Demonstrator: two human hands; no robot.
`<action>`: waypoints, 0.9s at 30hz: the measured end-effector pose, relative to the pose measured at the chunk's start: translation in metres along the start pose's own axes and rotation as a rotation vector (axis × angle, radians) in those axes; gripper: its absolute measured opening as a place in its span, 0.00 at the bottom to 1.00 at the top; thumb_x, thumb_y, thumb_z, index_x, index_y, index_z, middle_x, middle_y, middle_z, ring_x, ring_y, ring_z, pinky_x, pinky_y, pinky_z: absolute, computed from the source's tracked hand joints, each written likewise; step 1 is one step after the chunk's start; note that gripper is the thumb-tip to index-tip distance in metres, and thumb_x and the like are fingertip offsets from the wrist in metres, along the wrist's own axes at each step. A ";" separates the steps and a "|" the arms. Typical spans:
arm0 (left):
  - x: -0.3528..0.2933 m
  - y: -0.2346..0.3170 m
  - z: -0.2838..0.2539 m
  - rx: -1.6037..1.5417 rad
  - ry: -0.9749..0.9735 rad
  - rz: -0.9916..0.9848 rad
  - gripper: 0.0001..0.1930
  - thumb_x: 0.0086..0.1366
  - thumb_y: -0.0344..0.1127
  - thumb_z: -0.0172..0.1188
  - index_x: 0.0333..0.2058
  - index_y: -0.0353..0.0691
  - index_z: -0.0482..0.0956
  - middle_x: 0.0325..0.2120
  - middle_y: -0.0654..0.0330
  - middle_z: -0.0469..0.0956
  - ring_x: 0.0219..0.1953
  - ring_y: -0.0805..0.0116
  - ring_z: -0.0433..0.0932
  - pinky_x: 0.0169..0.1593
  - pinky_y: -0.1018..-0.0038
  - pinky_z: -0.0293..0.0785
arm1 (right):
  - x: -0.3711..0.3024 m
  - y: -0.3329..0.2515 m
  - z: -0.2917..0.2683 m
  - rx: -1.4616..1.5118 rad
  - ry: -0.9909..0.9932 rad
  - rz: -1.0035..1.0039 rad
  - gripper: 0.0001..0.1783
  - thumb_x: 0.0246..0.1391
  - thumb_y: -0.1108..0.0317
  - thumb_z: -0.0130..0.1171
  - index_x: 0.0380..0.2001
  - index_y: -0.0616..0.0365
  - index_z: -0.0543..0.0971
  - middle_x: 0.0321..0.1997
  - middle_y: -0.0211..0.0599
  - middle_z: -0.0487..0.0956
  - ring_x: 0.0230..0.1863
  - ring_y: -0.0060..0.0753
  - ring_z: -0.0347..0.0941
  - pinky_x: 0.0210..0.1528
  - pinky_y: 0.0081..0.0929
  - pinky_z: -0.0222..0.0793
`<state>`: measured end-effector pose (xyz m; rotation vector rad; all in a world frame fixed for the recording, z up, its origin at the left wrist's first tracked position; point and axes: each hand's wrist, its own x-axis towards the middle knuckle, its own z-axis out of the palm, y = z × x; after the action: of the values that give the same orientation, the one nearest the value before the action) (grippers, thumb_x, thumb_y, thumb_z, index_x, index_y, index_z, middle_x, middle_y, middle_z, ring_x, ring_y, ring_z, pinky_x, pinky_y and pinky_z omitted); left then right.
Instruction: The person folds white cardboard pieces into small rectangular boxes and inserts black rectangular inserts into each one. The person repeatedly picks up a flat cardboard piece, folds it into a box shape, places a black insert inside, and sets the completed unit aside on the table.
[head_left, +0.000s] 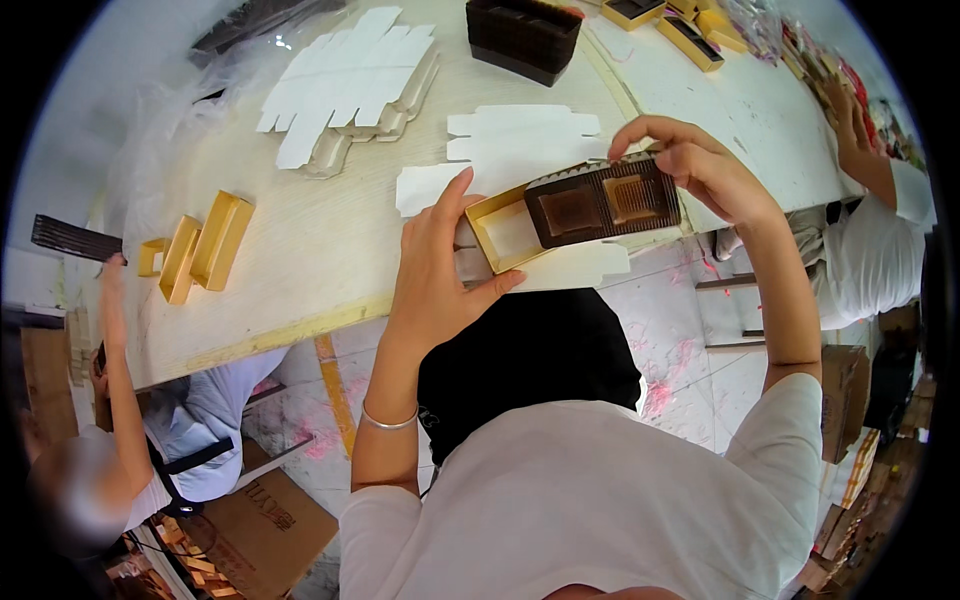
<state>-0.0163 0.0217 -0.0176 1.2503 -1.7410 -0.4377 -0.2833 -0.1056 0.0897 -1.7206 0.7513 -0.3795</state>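
Observation:
My left hand [428, 262] grips the left end of a gold-edged cardboard box [482, 236], thumb on the near side and fingers on the far side. The box is open, with a pale inside showing at its left end. My right hand [712, 172] holds a dark brown plastic tray [607, 203] by its right end and far edge. This tray has ribbed walls and compartments, and it lies tilted over the right part of the box. Whether its left end sits inside the box walls, I cannot tell. Beneath them, unfolded white cardboard blanks [522, 128] lie on the table.
A stack of white blanks [350, 80] lies at the far left, brown trays [522, 42] stand nested beyond my hands. Gold boxes [220, 242] sit at the left; filled ones [690, 45] at the back right. Co-workers sit on both sides; the left one's hand holds a brown tray [75, 238].

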 end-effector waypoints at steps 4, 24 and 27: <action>0.002 0.012 -0.004 0.119 -0.063 -0.036 0.44 0.48 0.43 0.73 0.62 0.41 0.61 0.48 0.55 0.73 0.48 0.58 0.69 0.55 0.65 0.61 | 0.012 0.022 0.014 -0.177 -0.079 0.142 0.17 0.62 0.59 0.46 0.49 0.55 0.73 0.32 0.37 0.73 0.38 0.27 0.72 0.44 0.26 0.67; 0.008 -0.005 -0.004 -0.096 -0.149 -0.032 0.40 0.51 0.37 0.69 0.62 0.38 0.62 0.56 0.52 0.68 0.58 0.57 0.65 0.61 0.65 0.61 | 0.006 0.033 0.020 -1.200 0.037 -0.918 0.23 0.46 0.68 0.58 0.48 0.61 0.76 0.32 0.40 0.74 0.36 0.39 0.75 0.38 0.33 0.72; 0.005 -0.003 -0.008 -0.068 -0.147 -0.044 0.40 0.51 0.37 0.70 0.62 0.38 0.62 0.55 0.52 0.68 0.58 0.55 0.64 0.61 0.64 0.62 | 0.001 0.026 0.021 -1.132 -0.104 -0.762 0.24 0.45 0.69 0.61 0.48 0.63 0.76 0.42 0.48 0.77 0.42 0.42 0.76 0.41 0.34 0.74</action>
<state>-0.0079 0.0174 -0.0133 1.2361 -1.8078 -0.6235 -0.2773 -0.0946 0.0593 -3.0736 0.1461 -0.3878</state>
